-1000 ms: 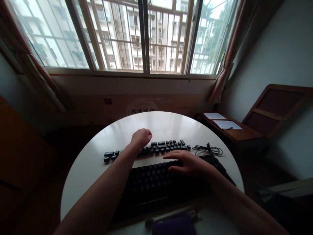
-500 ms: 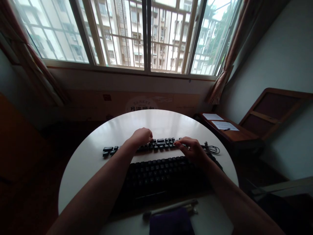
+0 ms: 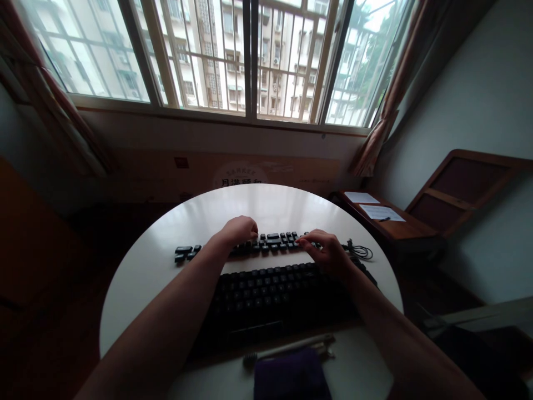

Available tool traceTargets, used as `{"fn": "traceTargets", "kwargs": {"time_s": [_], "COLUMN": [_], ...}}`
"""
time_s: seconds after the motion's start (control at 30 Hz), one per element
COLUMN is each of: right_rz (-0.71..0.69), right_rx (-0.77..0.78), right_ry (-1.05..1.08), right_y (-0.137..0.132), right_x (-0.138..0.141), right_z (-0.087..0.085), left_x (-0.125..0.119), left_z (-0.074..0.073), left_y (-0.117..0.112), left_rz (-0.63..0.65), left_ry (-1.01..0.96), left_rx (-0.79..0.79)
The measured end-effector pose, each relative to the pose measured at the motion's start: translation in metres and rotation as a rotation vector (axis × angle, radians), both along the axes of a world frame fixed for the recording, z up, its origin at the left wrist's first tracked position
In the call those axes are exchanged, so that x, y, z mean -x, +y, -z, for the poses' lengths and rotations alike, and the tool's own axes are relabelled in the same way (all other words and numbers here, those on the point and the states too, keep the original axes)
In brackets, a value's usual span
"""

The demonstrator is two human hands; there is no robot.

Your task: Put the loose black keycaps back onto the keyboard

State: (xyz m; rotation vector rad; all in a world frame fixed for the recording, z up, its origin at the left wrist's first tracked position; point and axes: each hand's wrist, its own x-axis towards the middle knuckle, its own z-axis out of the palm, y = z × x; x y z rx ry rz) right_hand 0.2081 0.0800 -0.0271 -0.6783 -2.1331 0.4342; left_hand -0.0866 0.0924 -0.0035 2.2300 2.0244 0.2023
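A black keyboard (image 3: 270,294) lies across the near half of a round white table (image 3: 158,278). Behind it runs a row of loose black keycaps (image 3: 275,241), with a few more at the left end (image 3: 185,253). My left hand (image 3: 237,230) is curled closed over the left part of that row; what its fingers hold is hidden. My right hand (image 3: 327,253) hovers at the row's right end, fingertips pinched together on a keycap.
A coiled black cable (image 3: 360,253) lies right of the keycaps. A thin brush-like tool (image 3: 291,347) and a purple cloth (image 3: 291,378) sit at the table's near edge. A low wooden side table (image 3: 387,228) with papers stands to the right; a window is behind.
My right hand left the keyboard and moved forward to the right end of the keycap row. My left hand dropped onto the row and stayed.
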Motion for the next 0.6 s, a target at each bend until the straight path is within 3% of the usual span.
{"fn": "traceTargets", "kwargs": {"time_s": [0.17, 0.23, 0.3, 0.43, 0.6], "right_rz": [0.020, 0.025, 0.025, 0.025, -0.029], "right_rx": [-0.005, -0.014, -0.023, -0.025, -0.054], "right_ry": [0.007, 0.023, 0.038, 0.070, 0.105], "right_y": [0.001, 0.002, 0.002, -0.001, -0.012], "right_x": [-0.001, 0.000, 0.000, 0.001, 0.003], "right_z": [0.001, 0.002, 0.003, 0.003, -0.002], "left_x": [-0.002, -0.008, -0.018, -0.049, -0.080], "left_z": [-0.010, -0.023, -0.039, -0.070, -0.085], "left_y": [-0.002, -0.007, -0.015, -0.037, -0.062], "left_rz": [-0.043, -0.047, -0.033, 0.095, 0.248], "left_ry": [-0.032, -0.136, -0.378, -0.609, -0.540], "left_rx": [-0.109, -0.097, -0.025, 0.076, 0.114]}}
